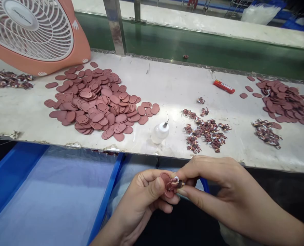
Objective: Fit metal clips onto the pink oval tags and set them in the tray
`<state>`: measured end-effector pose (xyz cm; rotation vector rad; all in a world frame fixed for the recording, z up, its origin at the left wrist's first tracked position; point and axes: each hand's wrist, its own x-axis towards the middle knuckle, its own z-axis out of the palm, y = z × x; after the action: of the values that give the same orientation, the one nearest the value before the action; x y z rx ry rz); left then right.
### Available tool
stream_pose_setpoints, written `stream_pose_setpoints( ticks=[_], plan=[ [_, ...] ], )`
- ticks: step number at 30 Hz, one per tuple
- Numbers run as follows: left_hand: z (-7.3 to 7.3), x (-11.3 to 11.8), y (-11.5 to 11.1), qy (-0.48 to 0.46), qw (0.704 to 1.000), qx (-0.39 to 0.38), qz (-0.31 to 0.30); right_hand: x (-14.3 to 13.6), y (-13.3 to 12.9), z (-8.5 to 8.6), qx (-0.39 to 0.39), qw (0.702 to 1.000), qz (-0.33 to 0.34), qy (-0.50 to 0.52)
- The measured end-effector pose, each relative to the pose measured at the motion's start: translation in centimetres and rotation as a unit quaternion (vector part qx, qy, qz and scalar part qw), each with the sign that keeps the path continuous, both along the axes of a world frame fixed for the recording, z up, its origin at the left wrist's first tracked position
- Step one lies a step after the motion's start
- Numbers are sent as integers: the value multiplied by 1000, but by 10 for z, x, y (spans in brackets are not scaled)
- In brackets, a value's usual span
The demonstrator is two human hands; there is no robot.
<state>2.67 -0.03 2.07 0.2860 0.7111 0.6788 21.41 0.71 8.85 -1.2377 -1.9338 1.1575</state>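
Observation:
My left hand [149, 194] is closed on a reddish-brown oval base [165, 177], gripped between thumb and fingers. With thumb and forefinger my right hand [213, 184] pinches a small brown figurine [174, 183] with white and dark parts, held against the face of the base. Its exact shape is partly covered by the fingertips. Beyond my hands, on the bench, lies a cluster of similar figurines [208, 131]. A white squeeze bottle [160, 133] with a thin metal tip stands to their left. A big heap of oval bases [100, 102] spreads further left.
A pink fan [81, 44] stands at the back left beside more figurines [9, 80]. At right are another pile of bases [282, 100], some figurines [267, 133] and a red box [224, 86]. A green conveyor belt [157, 37] runs behind; a blue bin [105, 205] sits below the bench edge.

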Motion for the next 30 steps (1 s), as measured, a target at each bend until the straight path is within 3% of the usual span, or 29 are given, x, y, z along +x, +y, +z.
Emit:
stream_pose_setpoints(
  ticks=[19, 30],
  plan=[
    [1, 0, -8, 10, 999, -24, 23, 2, -3, 1, 69, 995, 60, -42],
    [21, 0, -13, 53, 997, -20, 54, 0, -10, -4, 150, 985, 88, -15]
  ],
)
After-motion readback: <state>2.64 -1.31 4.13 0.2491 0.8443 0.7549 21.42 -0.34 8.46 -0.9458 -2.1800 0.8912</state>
